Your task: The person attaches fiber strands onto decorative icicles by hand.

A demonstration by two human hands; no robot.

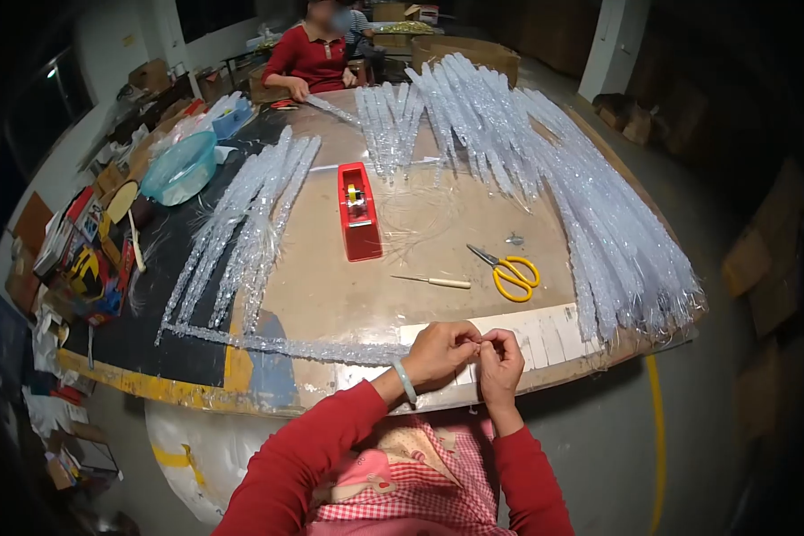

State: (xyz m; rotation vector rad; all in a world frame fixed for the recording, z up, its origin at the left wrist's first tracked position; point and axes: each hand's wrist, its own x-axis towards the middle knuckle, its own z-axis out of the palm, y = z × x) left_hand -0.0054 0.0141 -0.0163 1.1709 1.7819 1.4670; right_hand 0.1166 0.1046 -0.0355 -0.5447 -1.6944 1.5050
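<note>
My left hand (438, 354) and my right hand (500, 364) meet at the table's front edge, fingertips pinched together. What they hold between them is too small to make out. A clear glittery strand (286, 346) lies along the front edge and runs under my left hand. Beyond my hands are a wooden-handled awl (438, 281) and yellow-handled scissors (515, 275). A red tape dispenser (359, 223) stands at mid-table. Glittery strands lie in a bunch at the left (263, 214), with a large pile at the right (598, 223).
A person in red (317, 54) sits across the table (500, 308), one hand at a glittery strip (332, 109). At the left are a teal basin (180, 168) and boxes with clutter. A smaller bunch of strands (390, 129) lies at the far side.
</note>
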